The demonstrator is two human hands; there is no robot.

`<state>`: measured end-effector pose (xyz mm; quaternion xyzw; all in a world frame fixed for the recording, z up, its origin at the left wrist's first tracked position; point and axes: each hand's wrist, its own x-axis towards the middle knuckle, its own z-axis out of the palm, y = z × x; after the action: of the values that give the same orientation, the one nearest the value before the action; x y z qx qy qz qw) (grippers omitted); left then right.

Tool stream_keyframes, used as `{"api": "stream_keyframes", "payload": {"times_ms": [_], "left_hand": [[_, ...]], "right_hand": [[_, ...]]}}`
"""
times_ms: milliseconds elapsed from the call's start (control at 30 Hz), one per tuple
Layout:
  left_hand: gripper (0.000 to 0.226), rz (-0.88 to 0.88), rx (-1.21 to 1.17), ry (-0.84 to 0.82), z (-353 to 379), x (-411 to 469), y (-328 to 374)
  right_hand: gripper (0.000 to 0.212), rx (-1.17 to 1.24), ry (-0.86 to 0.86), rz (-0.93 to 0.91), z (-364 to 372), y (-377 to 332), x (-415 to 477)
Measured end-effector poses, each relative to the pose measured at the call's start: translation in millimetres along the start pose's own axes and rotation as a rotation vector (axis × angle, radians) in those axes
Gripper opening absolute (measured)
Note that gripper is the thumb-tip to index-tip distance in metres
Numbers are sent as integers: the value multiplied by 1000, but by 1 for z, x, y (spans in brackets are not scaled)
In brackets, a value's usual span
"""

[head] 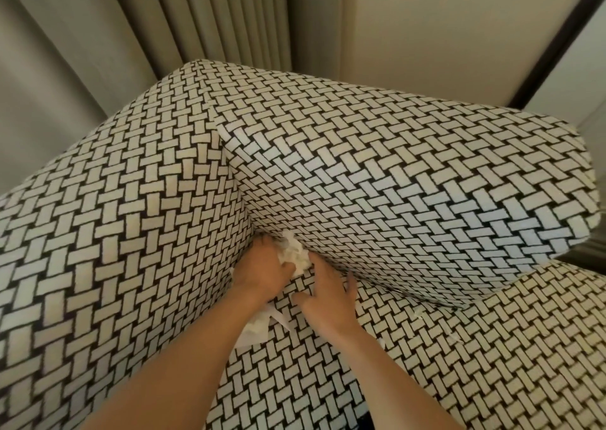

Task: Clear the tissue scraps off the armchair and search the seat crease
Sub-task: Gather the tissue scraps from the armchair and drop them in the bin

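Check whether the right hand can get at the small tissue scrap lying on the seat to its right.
Probably yes. The small tissue scrap lies bare on the seat cushion, just below the back cushion. Nothing lies between it and the right hand, which looks empty.

No lettering, label, brand mark, number or sign can be read anywhere in view. The armchair point(410, 180) carries only its black-and-cream basket-weave print.
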<state>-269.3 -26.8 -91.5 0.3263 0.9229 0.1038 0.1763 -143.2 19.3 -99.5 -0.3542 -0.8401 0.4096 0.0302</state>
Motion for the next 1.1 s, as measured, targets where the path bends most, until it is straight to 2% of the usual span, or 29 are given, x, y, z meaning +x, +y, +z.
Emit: {"api": "stream_keyframes", "payload": {"times_ms": [167,267,400,533,633,733,833,1000,1100], "left_hand": [[55,-26,-186,-82,-5,5,-7],[46,16,-163,-65,-5,5,-8],[45,35,-160,-35,-8,3,-9],[41,47,-122,-23,-9,3,-10],[40,55,-85,-4,-11,2,-10],[44,94,-62,33,-8,-4,-9],[51,91,-63,58,-4,-8,-7],[50,51,-115,-22,-6,-5,-6],[46,32,-194,-53,-8,-7,-6]], "right_hand": [[71,155,-67,-67,-5,-4,-1],[67,296,-130,-88,-7,-7,-3],[67,370,-206,-196,-2,-12,-7],[53,421,-65,-236,-1,-14,-6],[31,557,110,-120,-4,-12,-1],[23,596,234,16,-4,-6,4],[35,461,186,88,6,-3,5],[77,333,43,80,19,-9,5],[78,338,-37,93,10,-10,5]]}}
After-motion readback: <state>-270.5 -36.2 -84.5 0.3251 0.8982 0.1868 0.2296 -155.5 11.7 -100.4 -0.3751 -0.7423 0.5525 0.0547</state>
